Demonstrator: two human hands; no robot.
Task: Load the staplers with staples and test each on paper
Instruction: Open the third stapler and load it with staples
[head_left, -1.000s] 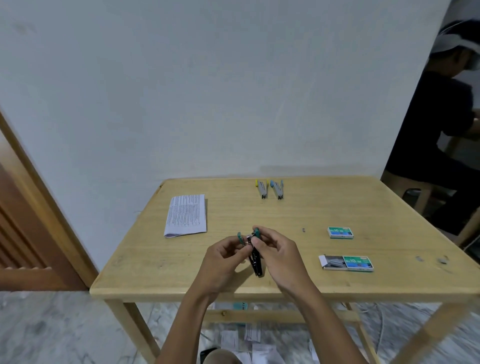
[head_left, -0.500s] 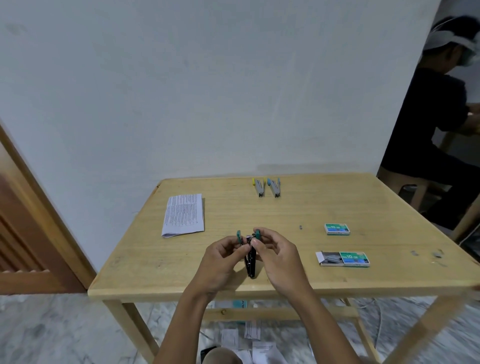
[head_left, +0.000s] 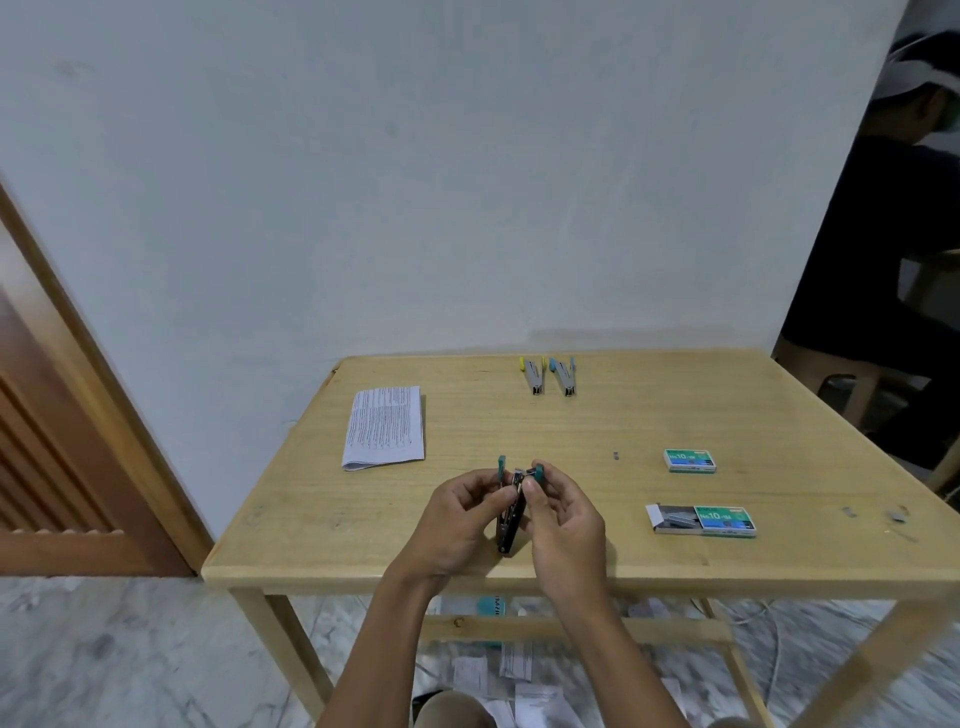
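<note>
A small metal stapler with green ends (head_left: 511, 512) is held upright and spread apart above the near edge of the wooden table (head_left: 571, 431). My left hand (head_left: 457, 519) grips its left side. My right hand (head_left: 563, 525) pinches its top at the green tip. Two more staplers lie at the table's far edge: one with a yellow end (head_left: 533, 374), one with a blue end (head_left: 563, 375). A folded printed paper (head_left: 385, 427) lies at the left. An opened staple box (head_left: 701, 519) shows staples; a closed box (head_left: 690, 460) lies behind it.
A loose staple bit (head_left: 616, 455) lies mid-table, more metal bits (head_left: 896, 514) at the right edge. Paper scraps (head_left: 514, 670) litter the marble floor under the table. A wooden door (head_left: 47, 415) stands at left. A seated person in black (head_left: 893, 249) is at right.
The view has shifted a little. Both hands stay on the green stapler at the same spot, with only small finger movement at its top.
</note>
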